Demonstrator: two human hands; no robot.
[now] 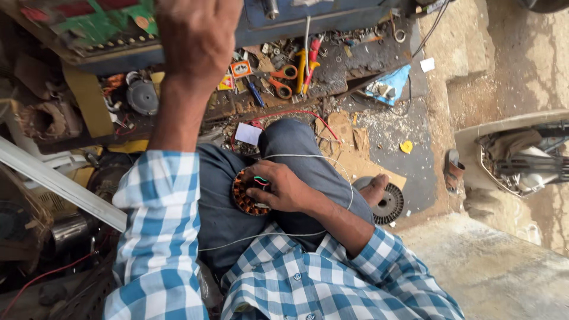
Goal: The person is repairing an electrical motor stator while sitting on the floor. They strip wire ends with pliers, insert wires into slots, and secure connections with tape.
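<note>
Right hand [283, 188] is pressing down on a round motor stator [246, 194] with copper windings, fingers spread over its right side, holding it on the lap, on the grey trousers [296, 145]. Left hand [195, 35] is raised far up toward the cluttered bench, seen from the back; cannot tell whether its fingers are gripping anything. A thin white cord [308, 157] is looping from the stator around the knee and back toward the checked shirt. The person is sitting low on a dirty floor [385, 127] strewn with scraps and cardboard. Far side: orange-handled scissors [283, 80] and pliers lying on a grimy workbench [332, 65]. Right of the knee, a second round laminated core [392, 204] is lying on the floor. Far right, a sandal [454, 172] is sitting beside concrete.
</note>
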